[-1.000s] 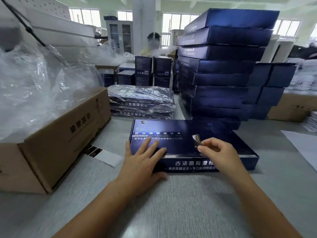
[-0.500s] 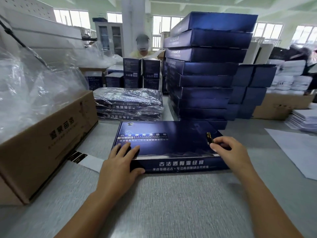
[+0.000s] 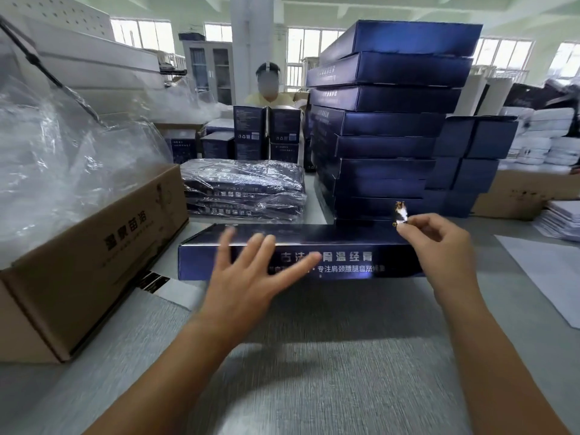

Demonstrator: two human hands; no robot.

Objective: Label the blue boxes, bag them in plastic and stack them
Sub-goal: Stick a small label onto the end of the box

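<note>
A flat blue box with white lettering on its front side lies on the grey table before me. My left hand hovers in front of its left half with fingers spread, holding nothing. My right hand is at the box's right end and pinches a small shiny label between thumb and fingertips, held up above the lid. Behind stands a tall stack of bare blue boxes. A low pile of blue boxes bagged in plastic sits behind the box to the left.
An open cardboard carton full of clear plastic bags stands at the left. A label backing strip lies beside it. White sheets lie at the right. A person is behind smaller blue boxes.
My left hand has lifted off the lid and spread open. My right hand has raised the label off the lid at the right end. My view has dropped lower toward the box front.
</note>
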